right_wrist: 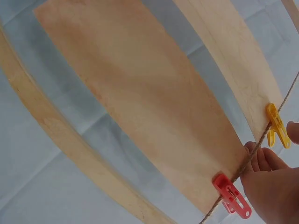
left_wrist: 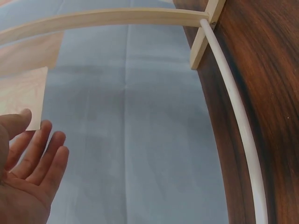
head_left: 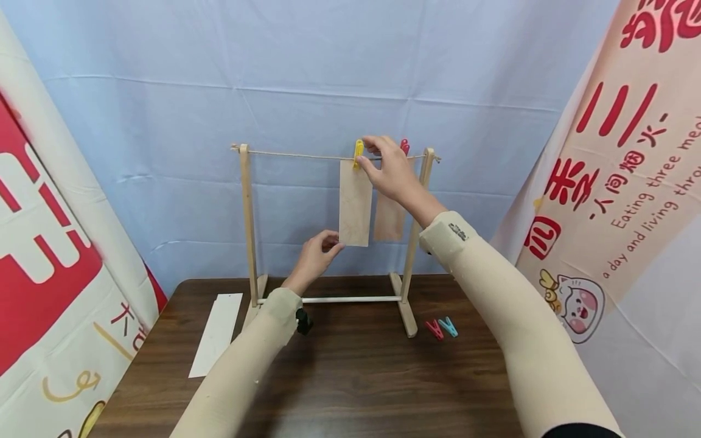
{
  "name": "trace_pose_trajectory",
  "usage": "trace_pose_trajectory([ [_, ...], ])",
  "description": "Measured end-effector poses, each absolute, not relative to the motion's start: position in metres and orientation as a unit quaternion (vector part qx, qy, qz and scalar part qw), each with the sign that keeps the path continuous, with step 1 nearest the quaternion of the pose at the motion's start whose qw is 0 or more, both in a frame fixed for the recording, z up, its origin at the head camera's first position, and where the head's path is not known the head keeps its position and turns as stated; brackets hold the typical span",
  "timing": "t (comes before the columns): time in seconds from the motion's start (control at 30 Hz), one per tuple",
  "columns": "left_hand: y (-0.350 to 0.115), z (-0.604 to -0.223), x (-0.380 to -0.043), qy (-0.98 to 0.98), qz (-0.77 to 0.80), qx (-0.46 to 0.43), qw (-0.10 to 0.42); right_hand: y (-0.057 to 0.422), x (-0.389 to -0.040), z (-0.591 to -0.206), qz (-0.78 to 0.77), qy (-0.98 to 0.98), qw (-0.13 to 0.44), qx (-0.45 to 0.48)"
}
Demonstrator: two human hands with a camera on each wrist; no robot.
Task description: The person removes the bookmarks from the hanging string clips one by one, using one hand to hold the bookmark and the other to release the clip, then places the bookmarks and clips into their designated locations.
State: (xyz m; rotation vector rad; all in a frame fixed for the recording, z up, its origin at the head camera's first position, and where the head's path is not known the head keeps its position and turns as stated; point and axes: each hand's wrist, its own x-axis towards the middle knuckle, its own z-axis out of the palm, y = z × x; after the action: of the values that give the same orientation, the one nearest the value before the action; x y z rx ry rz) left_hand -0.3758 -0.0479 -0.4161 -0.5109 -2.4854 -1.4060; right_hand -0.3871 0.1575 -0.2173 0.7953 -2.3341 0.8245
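A pale wood-coloured rectangular card point(head_left: 355, 204) hangs from the rope, and a yellow clothespin point(head_left: 358, 153) sits over its top edge. My left hand point(head_left: 317, 258) pinches the card's lower left corner; in the left wrist view the thumb point(left_wrist: 21, 120) lies on its face. Up at the rope, my right hand point(head_left: 391, 170) is beside the yellow clothespin, its thumb and fingers spread around it without gripping. A second card point(head_left: 389, 219) hangs just to the right under a red clothespin point(right_wrist: 232, 196), partly behind the right hand in the head view.
The rope point(head_left: 296, 155) is tied between the posts of a wooden stand point(head_left: 247, 213) with a white lower bar point(head_left: 350, 299). White cards point(head_left: 216, 334) lie on the dark table point(head_left: 356, 377) at left. A red clothespin point(head_left: 434, 329) and a blue clothespin point(head_left: 448, 326) lie at right.
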Motion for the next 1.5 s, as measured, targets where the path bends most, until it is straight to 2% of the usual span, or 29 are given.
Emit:
trace_pose_trajectory([
  [0.37, -0.0486, -0.42, -0.3731, -0.841, -0.492, -0.189, 0.126, 0.1507, -0.3897, -0.213, 0.329, -0.874, 0.218, 0.285],
  [0.67, -0.0487, -0.4203, -0.372, -0.84, -0.49, -0.191, 0.133, 0.1503, -0.3917, -0.213, 0.363, -0.866, 0.213, 0.271],
  [1.0, -0.0496, -0.4207, -0.3717, -0.84, -0.489, -0.193, 0.133, 0.1528, -0.3921, -0.2136, 0.39, -0.85, 0.23, 0.271],
  [1.5, -0.0519, -0.4211, -0.3711, -0.821, -0.506, -0.2, 0.174, 0.1562, -0.388, -0.2139, 0.439, -0.813, 0.249, 0.29],
])
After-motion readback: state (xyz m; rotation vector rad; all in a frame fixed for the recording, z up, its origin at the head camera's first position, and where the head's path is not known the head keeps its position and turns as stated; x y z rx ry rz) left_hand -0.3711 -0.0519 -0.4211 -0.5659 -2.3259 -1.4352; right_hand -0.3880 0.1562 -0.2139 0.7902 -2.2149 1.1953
